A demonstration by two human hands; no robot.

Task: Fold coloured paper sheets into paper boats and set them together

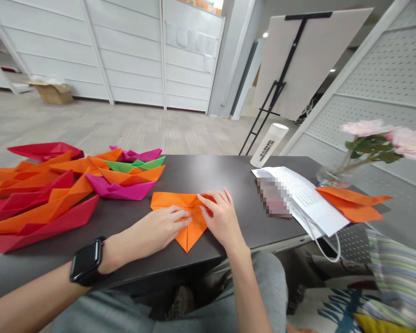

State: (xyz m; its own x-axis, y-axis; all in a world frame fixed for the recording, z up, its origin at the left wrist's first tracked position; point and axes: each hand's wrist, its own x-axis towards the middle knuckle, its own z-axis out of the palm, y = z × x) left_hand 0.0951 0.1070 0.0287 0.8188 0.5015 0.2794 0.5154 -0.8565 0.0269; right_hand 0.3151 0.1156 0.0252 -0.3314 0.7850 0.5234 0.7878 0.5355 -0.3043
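Observation:
A folded sheet of orange paper [189, 233] lies on the dark table in front of me, its lower end coming to a point. Flat on its left part rests my left hand [166, 225], fingers stretched out toward the middle creases. My right hand [222, 215] has its thumb and index finger pinched at the paper's upper right, where a flap is partly raised. Its other fingers stick up, and the hand covers the paper's right corner. To the left sit several folded paper boats, among them a magenta boat [123, 189], a green boat [137, 164] and a red boat [52, 226].
On the right are a printed white sheet [298, 194], a blurred-out flat item [273, 196], orange folded paper [353, 203] and a glass vase [333, 175] with pink flowers. A white cylinder [269, 144] stands at the back edge. A white cable [338, 247] hangs over the front edge.

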